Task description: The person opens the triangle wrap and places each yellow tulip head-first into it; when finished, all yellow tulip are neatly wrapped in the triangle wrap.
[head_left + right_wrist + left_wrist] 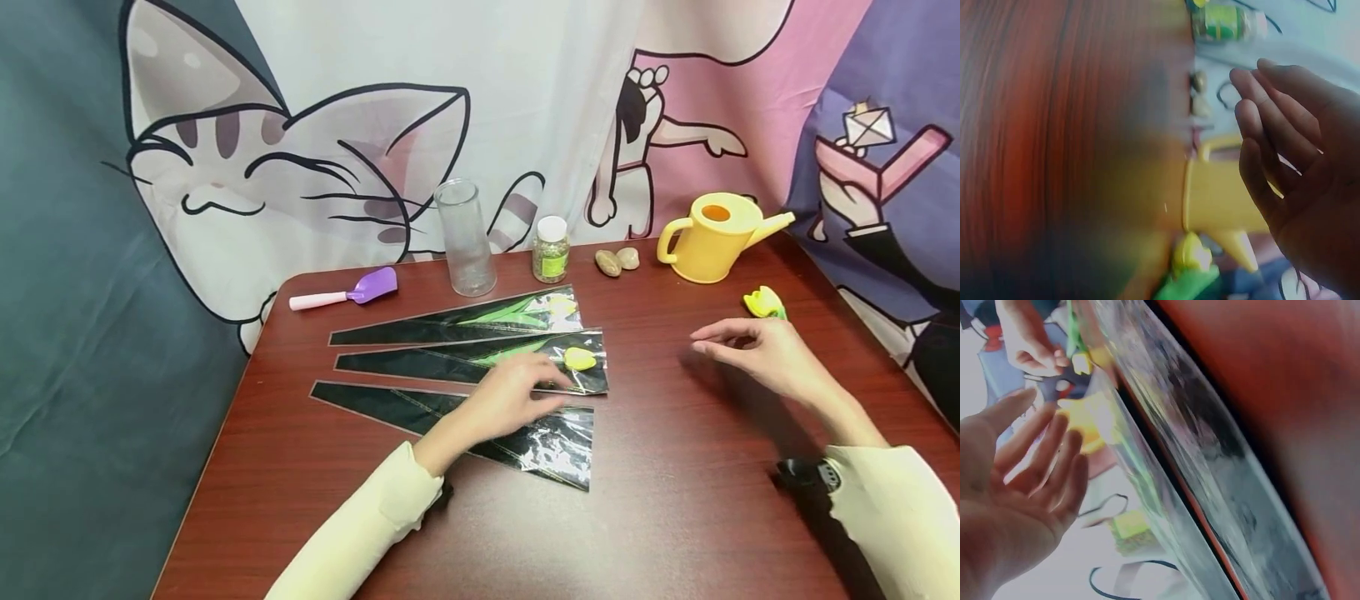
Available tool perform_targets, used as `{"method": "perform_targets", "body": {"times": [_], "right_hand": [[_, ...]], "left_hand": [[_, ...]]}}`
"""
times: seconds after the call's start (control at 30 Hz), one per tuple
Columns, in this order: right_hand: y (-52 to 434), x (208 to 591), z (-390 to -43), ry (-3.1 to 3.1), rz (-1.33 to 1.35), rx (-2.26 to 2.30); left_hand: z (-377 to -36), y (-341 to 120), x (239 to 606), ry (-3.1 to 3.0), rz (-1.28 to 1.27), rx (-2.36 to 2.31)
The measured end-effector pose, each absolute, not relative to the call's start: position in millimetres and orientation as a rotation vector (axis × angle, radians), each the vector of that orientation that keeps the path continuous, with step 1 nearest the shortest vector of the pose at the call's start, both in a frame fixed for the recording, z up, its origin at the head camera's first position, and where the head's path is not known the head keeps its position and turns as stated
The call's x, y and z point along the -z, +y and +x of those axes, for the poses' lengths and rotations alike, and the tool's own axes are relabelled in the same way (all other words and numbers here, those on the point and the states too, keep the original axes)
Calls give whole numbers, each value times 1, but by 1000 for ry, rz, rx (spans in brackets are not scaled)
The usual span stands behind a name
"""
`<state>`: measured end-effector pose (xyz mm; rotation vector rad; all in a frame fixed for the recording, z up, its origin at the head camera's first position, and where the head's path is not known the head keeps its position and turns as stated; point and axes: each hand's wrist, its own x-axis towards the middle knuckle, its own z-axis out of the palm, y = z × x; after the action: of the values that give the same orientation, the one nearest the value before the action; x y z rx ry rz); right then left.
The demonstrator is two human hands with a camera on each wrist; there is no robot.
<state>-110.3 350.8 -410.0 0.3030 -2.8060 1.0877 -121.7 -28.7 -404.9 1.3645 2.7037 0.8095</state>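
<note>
The left hand [517,392] lies with relaxed fingers on the middle cellophane sleeve [480,360], probably to steady it. The right hand [757,354] hovers open, holding nothing, near the loose yellow tulip [763,302].

Glossy cellophane sleeves [480,360]; polished wood-grain table [675,517]; plastic watering can [712,237].

My left hand [510,396] lies over the middle sleeve [472,360] of three wrapped sleeves stacked front to back at table centre, the far sleeve [465,318] at its 12 o'clock and the near sleeve [480,433] at its 6. My right hand [757,354] hovers well off at 3 o'clock, a loose flower [763,302] just behind it. Along the table's [675,517] back edge, left to right, stand a scoop [348,291], glass cylinder [465,239], small bottle [551,248], two stones [617,261] and watering can [716,236].
</note>
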Motion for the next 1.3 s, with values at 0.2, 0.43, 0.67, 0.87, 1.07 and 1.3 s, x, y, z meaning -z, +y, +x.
{"method": "perform_targets", "body": {"times": [0.2, 0.43, 0.67, 0.87, 1.07, 1.3], "right_hand": [[379, 404, -96, -2807, 123, -1028], [406, 404, -82, -2776, -61, -990], [427, 404, -74, -2740, -314, -982], [443, 406, -69, -2569, -356, -1317], [447, 410, -69, -2624, -303, -1284], [449, 412, -70, -2689, -323, -1206]], "left_hand": [[-97, -24, 408, 2646, 1476, -520], [-87, -23, 423, 2702, 1550, -317], [-85, -22, 427, 2731, 1570, -232], [-85, -21, 431, 2751, 1574, -316], [-86, -23, 434, 2802, 1487, -458], [-87, -24, 434, 2840, 1401, -628]]}}
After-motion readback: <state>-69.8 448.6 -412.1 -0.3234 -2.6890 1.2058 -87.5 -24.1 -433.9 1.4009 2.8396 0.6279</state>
